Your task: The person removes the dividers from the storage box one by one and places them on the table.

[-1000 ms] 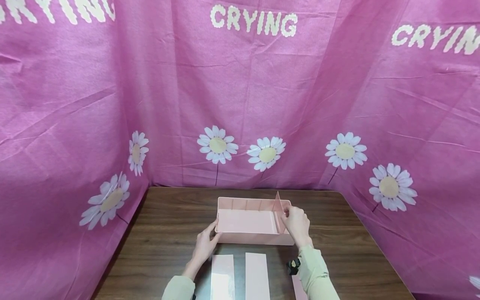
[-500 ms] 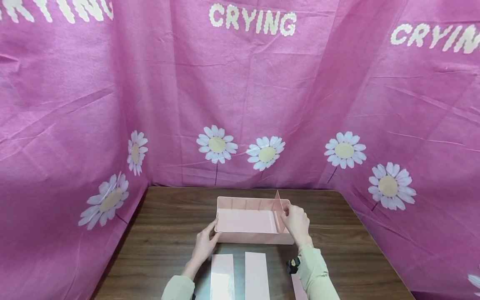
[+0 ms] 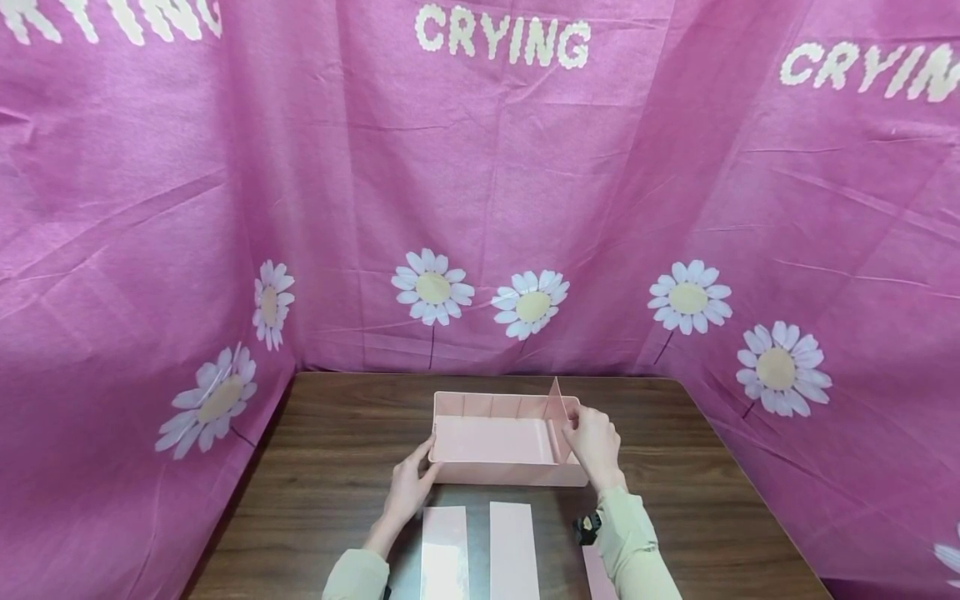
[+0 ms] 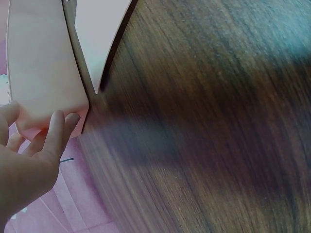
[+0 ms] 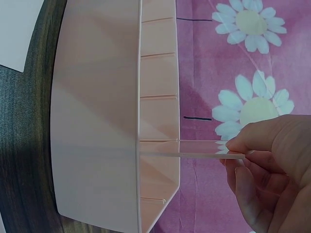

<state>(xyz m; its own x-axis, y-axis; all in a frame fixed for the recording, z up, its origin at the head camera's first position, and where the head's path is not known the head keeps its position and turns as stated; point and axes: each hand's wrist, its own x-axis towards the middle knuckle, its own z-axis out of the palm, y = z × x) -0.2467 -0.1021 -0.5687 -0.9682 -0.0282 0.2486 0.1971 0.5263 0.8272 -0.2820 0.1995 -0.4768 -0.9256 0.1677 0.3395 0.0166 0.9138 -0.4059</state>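
Note:
A long pink open box (image 3: 510, 474) with slots along its inner walls stands on the table, seen in all three views. My left hand (image 3: 408, 487) grips its near left corner, thumb and fingers bent around the end wall in the left wrist view. A thin pink divider panel (image 3: 557, 404) stands upright across the box near its right end, its top edge above the rim. My right hand (image 3: 596, 446) pinches this divider at the upper near edge between thumb and fingers. In the right wrist view the divider (image 5: 209, 149) lines up close to one wall slot; its lower edge is hidden.
Two flat pink panels, one at the left (image 3: 445, 546) and one in the middle (image 3: 513, 546), lie on the wooden table (image 3: 322, 467) in front of the box. Another panel (image 3: 597, 575) lies partly under the right forearm. A pink flowered curtain (image 3: 480, 208) surrounds the table's back and sides.

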